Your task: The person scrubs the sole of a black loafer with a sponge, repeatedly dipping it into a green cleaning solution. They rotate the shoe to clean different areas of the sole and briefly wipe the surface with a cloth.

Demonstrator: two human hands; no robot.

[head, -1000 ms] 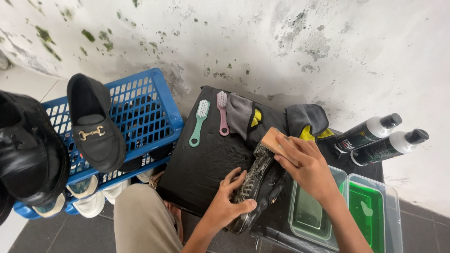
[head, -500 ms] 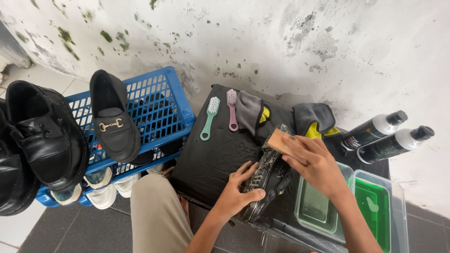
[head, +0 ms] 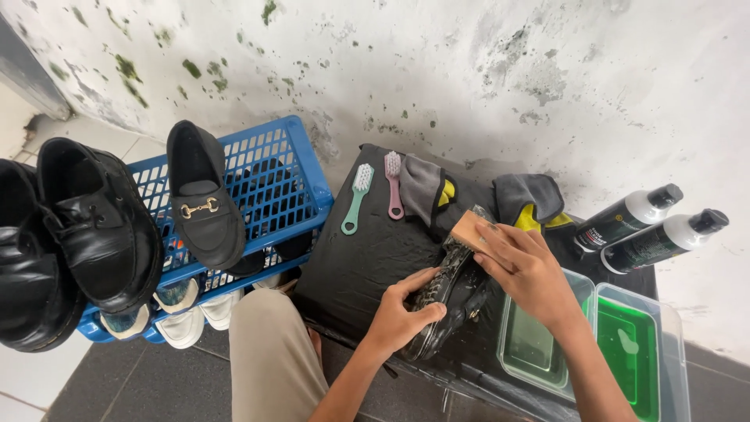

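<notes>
A dark wet shoe lies sole up on a black-covered work surface. My left hand grips the shoe near its lower end and holds it steady. My right hand presses a wooden-backed brush against the shoe's upper end. A green brush and a pink brush lie side by side on the surface, left of the shoe.
A blue crate at left carries a black loafer and black lace-up shoes; white shoes sit under it. Two clear tubs of green liquid stand at right. Two black bottles and grey-yellow cloths lie near the stained wall.
The view has swung left, showing more black shoes on the crate. My right hand has shifted the brush slightly along the shoe; my left hand keeps its grip.
</notes>
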